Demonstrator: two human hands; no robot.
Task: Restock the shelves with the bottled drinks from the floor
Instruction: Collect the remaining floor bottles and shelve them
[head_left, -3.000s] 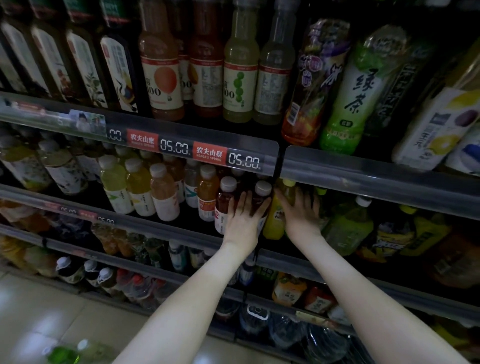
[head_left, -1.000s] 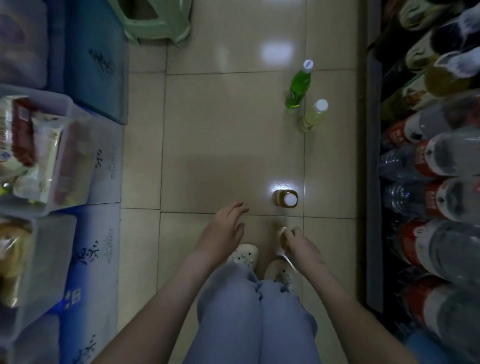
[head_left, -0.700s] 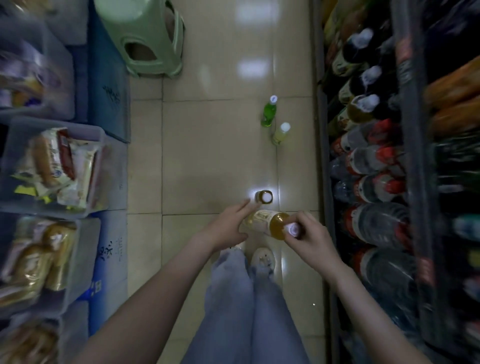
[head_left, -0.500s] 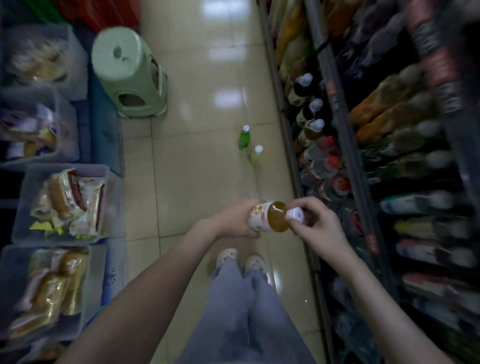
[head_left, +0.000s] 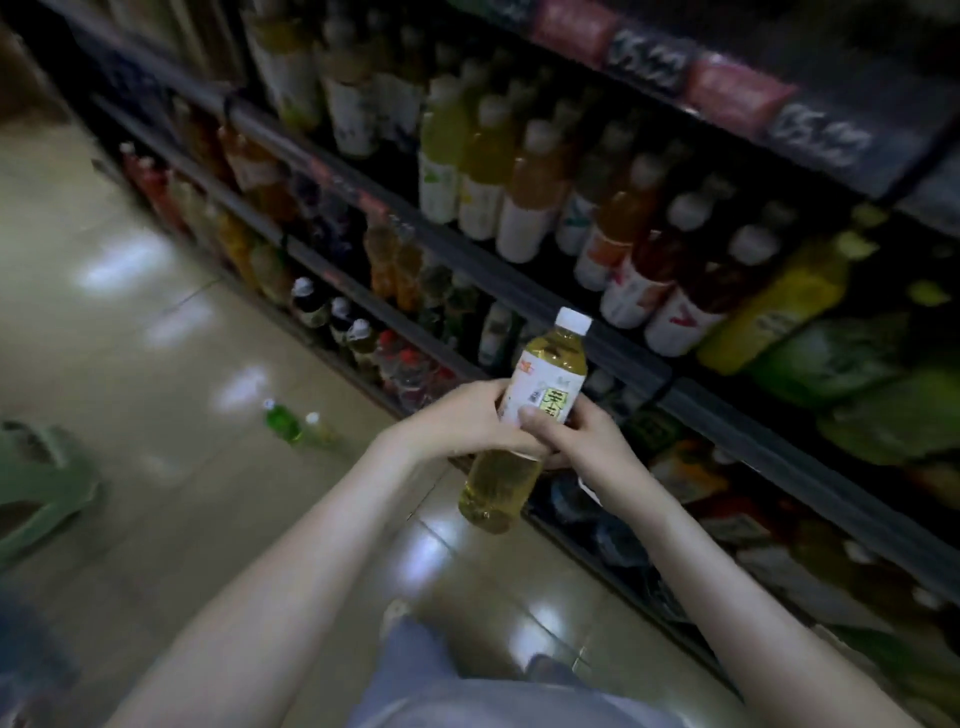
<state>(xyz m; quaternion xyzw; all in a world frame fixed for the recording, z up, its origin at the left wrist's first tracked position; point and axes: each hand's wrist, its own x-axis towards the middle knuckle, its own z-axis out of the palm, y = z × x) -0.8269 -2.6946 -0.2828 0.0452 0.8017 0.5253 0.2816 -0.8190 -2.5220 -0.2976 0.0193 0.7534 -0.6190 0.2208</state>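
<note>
**Few words legible on my feed**

I read "05.00" on a price tag (head_left: 818, 137) along the top shelf edge (head_left: 878, 176), likely again on a second tag (head_left: 647, 62) (both smeared). The bottle (head_left: 540, 395) label shows Chinese characters, unreadable.

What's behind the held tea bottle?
Behind the tea bottle: the dark shelf rail at its neck, floor tile at its base. Fingers of the left hand and right hand behind it are hidden.
</note>
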